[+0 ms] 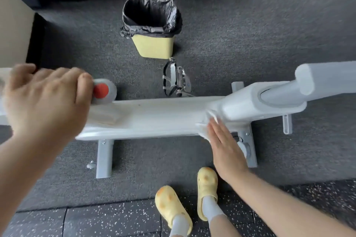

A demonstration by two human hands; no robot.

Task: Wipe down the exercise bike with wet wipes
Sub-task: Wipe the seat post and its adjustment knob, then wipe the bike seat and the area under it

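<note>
Looming at nine o'clock, the left hand (46, 100) curls over the bike's front end beside the red knob (101, 91), bracing. At four o'clock the right hand (225, 146), fingers straight, presses the wet wipe (207, 125) flat on the white exercise bike (150, 117) frame. With no pinch on it, the wipe could bunch or slip off the sloped edge.

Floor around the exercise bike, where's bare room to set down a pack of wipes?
Bare carpet lies between the yellow bin and the bike frame's left end, and right of the pedal. Another patch sits on the near side between the two grey support feet. It is crowded by the yellow shoes and under the right hand pressing the wipe.
</note>
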